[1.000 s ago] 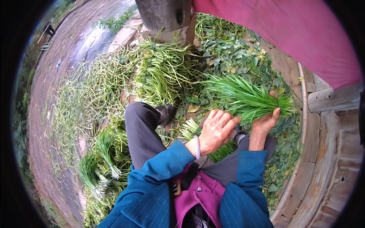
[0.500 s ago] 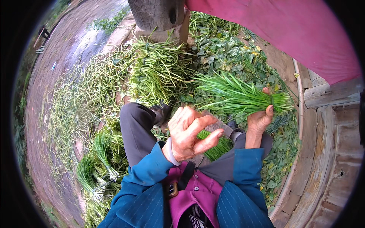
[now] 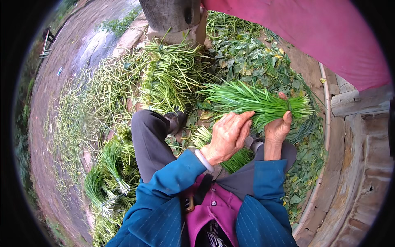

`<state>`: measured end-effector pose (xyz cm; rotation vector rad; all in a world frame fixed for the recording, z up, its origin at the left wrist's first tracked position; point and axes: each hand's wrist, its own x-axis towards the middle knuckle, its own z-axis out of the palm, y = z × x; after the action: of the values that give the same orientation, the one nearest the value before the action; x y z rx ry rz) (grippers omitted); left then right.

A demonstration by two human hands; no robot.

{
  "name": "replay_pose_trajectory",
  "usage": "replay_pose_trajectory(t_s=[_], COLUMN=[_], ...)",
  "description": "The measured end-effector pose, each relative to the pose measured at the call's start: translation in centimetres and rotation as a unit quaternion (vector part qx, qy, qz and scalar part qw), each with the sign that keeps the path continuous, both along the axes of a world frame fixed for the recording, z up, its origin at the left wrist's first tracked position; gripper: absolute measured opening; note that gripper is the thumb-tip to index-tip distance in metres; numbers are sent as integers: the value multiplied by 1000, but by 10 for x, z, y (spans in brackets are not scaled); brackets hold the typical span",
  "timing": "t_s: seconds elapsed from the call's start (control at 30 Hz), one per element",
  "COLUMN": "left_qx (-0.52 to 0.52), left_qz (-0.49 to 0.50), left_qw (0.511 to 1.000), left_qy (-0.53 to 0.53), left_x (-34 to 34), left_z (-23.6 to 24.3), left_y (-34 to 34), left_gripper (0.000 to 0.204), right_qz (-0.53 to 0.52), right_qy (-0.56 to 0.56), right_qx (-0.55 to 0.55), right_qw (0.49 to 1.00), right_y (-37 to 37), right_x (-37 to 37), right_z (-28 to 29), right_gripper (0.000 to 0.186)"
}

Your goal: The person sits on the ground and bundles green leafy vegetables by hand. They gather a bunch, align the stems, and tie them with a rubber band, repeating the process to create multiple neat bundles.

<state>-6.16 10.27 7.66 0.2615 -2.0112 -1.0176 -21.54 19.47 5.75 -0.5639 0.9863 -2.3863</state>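
Observation:
My right hand (image 3: 277,131) is closed round a bunch of green chives (image 3: 259,103). A tie circles the bunch near its pale cut ends, which point right; the long leaves fan out to the left. My left hand (image 3: 231,138) is closed in a pinch, its fingertips at the lower edge of those leaves. Whatever lies between its thumb and finger is too small to tell. Below the left hand, between my legs, lies another lot of chives (image 3: 239,161), partly covered by that hand. Its pale ends (image 3: 201,136) stick out on the left.
A pile of tied pale-green stalks (image 3: 168,78) lies beyond my knee, against a wooden post (image 3: 168,15). Two tied chive bunches (image 3: 113,164) rest at left. Leafy vines (image 3: 251,57) cover the ground ahead. Pink cloth (image 3: 312,37) hangs at upper right, above wooden planks (image 3: 349,164).
My left hand has moved right, from open above my lap to a pinch at the chive leaves. The right hand with its bunch has shifted slightly left.

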Motion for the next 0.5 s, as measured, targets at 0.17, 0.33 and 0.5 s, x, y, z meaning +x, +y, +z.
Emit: replay_pose_trajectory(t_s=[0.17, 0.33, 0.5], left_qx=[198, 186, 146], left_qz=[-3, 5, 35], left_qw=[980, 983, 988], left_qy=[30, -5, -30], left_x=[-8, -12, -10], left_z=[-2, -2, 4], left_y=[9, -2, -6], left_gripper=[19, 21, 20], right_qz=[-24, 9, 22], right_qy=[10, -7, -20], right_qx=[27, 13, 14], right_qw=[999, 1000, 999], right_y=[-2, -2, -3], right_x=[3, 2, 3], right_z=[5, 2, -1], right_gripper=[69, 67, 68])
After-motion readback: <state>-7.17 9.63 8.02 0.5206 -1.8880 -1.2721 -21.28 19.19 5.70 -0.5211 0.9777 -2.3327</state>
